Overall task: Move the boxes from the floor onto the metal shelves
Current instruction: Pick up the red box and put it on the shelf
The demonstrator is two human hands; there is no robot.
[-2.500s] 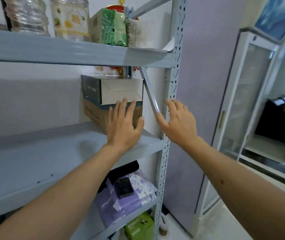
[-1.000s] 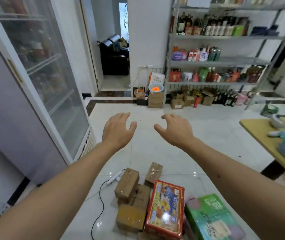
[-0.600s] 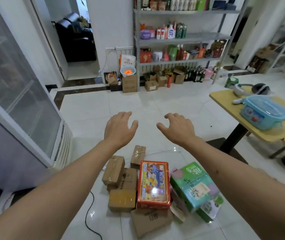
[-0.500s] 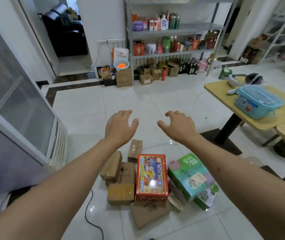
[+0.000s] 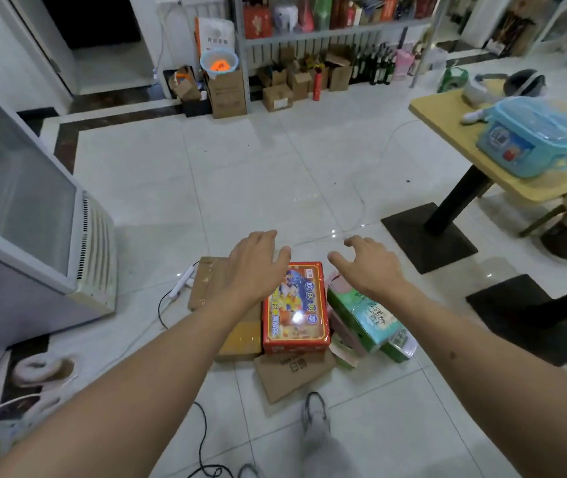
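On the tiled floor (image 5: 268, 174), the red box (image 5: 295, 308) now lies beneath both empty, spread hands (image 5: 257, 267), lowered closer.

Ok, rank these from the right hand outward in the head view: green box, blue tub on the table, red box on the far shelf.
From the right hand:
1. Green box, just below it on the floor.
2. Blue tub, on the table to the right.
3. Red box, far shelf, top of view.

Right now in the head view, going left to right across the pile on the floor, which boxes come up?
Brown cardboard box under the left hand → red printed box → green box below the right hand.
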